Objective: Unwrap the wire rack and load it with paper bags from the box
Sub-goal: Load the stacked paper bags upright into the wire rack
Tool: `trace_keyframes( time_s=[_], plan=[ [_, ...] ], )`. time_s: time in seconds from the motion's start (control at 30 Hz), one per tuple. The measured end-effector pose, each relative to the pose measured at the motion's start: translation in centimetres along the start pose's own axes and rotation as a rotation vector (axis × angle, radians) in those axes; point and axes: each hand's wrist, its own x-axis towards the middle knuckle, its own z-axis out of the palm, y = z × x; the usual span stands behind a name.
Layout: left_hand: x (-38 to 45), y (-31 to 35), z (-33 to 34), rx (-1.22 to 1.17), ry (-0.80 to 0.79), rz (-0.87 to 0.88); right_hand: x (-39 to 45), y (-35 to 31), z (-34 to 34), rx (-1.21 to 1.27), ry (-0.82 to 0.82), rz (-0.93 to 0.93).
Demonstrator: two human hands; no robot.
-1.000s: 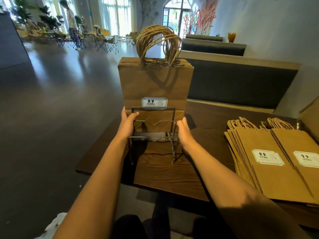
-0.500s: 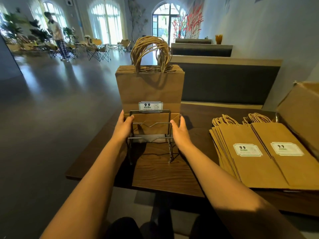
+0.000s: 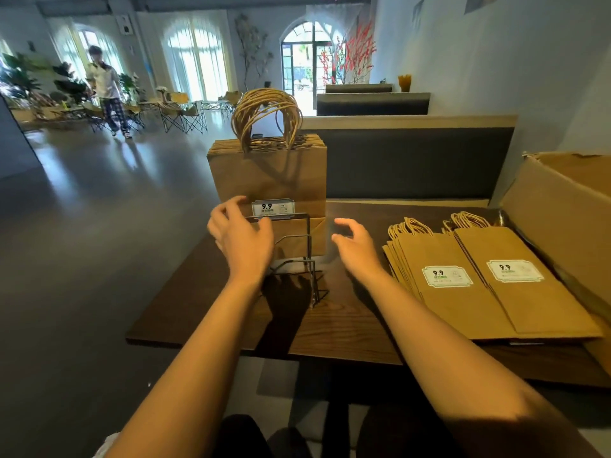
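A dark wire rack (image 3: 299,256) stands on the wooden table (image 3: 347,322). A thick bundle of brown paper bags (image 3: 269,173) stands upright in it, twisted handles on top and a 9.9 label facing me. My left hand (image 3: 243,241) hovers in front of the rack's left side with fingers spread and loosely bent, holding nothing. My right hand (image 3: 355,247) floats just right of the rack, fingers relaxed, apart from it. Two flat stacks of paper bags (image 3: 479,292) lie to the right. The cardboard box (image 3: 562,206) stands at the far right.
A dark padded bench back (image 3: 413,163) runs behind the table. The table's left edge drops to a shiny dark floor (image 3: 82,259). Far off on the left a person (image 3: 107,94) walks among folding chairs and plants.
Both hands have let go of the rack's sides and pulled back a little. The left hand rose in front of the rack, the right moved outward. My view shifted left.
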Motion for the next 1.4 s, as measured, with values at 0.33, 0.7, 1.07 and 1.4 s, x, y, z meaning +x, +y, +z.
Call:
trace_keyframes(
  time_s=[0.33, 0.7, 1.07, 1.4],
  plan=[
    [-11.6, 6.3, 9.1, -0.164, -0.627, 0.047, -3.0, 6.8, -13.7, -0.831, 0.101, 0.352],
    [-18.2, 6.4, 13.7, -0.287, -0.952, -0.339, -5.9, 8.4, -14.2, -0.948, 0.054, 0.351],
    [-14.6, 3.8, 12.7, -0.257, -0.714, -0.422, -6.0, 7.8, -10.6, -0.548, 0.326, 0.188],
    [-12.3, 4.9, 12.0, -0.471, -0.571, -0.305, -5.6, 3.4, -10.7, 0.061, 0.489, 0.027]
  ],
)
